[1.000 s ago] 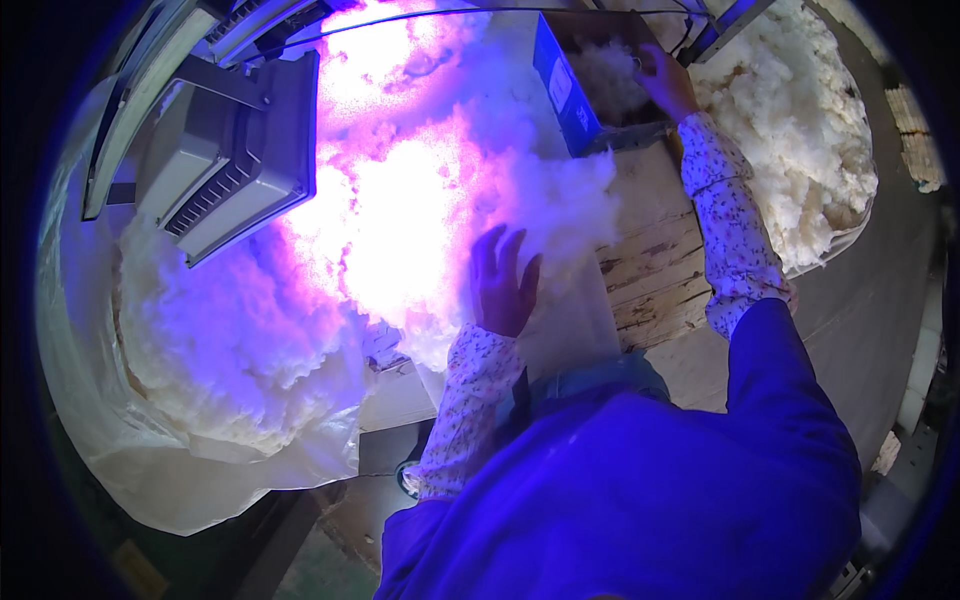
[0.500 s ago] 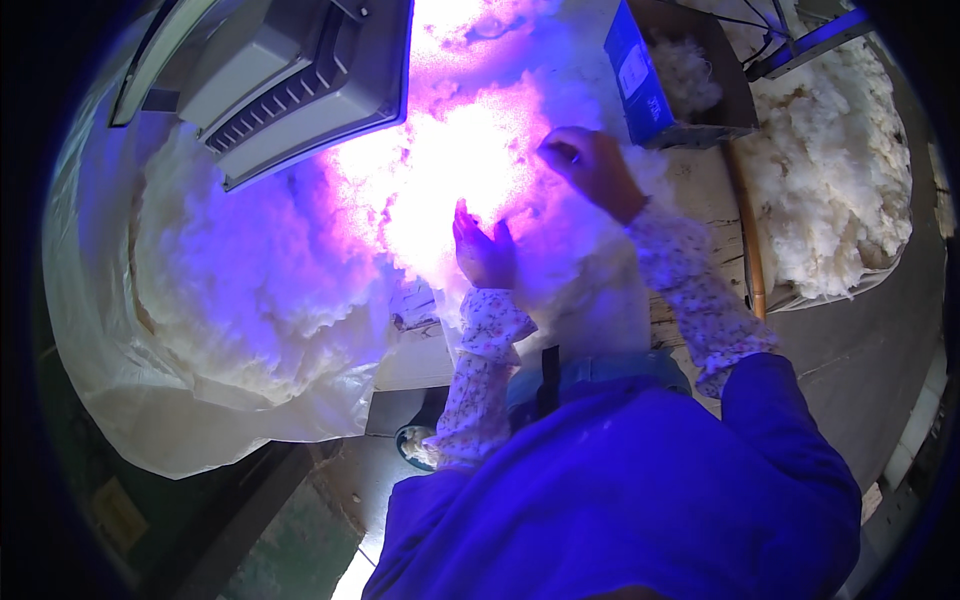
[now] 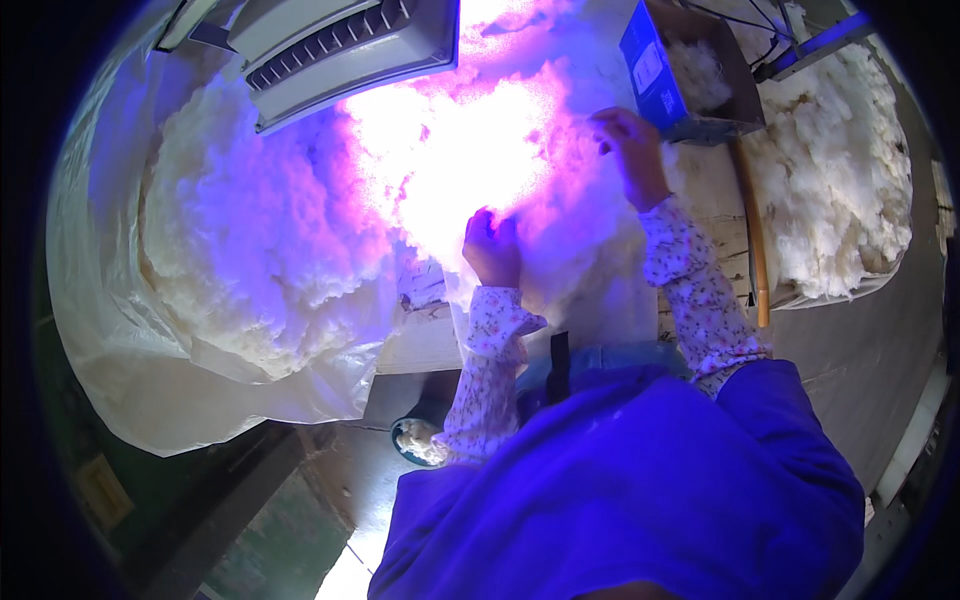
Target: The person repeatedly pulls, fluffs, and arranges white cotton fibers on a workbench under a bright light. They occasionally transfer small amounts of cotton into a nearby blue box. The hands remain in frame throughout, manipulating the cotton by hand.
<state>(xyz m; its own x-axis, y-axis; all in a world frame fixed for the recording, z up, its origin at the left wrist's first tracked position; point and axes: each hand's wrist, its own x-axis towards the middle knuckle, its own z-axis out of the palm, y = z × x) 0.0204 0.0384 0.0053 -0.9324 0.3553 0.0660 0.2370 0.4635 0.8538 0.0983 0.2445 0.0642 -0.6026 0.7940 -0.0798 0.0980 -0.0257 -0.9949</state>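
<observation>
A mass of white fluffy fibre (image 3: 250, 240) spreads under a purple-white glare. At the near side of the brightest patch is my left hand (image 3: 492, 248), its fingers curled together over the fibre. Whatever they pinch, if anything, is lost in the glare. My right hand (image 3: 632, 155) is raised further right and farther away, near the blue box. Its fingers are bent but apart, and nothing shows in them.
A grey ribbed lamp housing (image 3: 355, 50) overhangs the far left. An open blue box (image 3: 650, 80) holds fibre tufts. At right, a wooden stick (image 3: 755, 230) lies beside a heap of fibre (image 3: 830, 180). Clear plastic sheeting (image 3: 150, 400) drapes left; a bowl of fibre (image 3: 418, 442) sits below.
My right hand has moved right, toward the blue box, and its fingers have spread. My left hand has curled from a flatter pose. The view has shifted slightly.
</observation>
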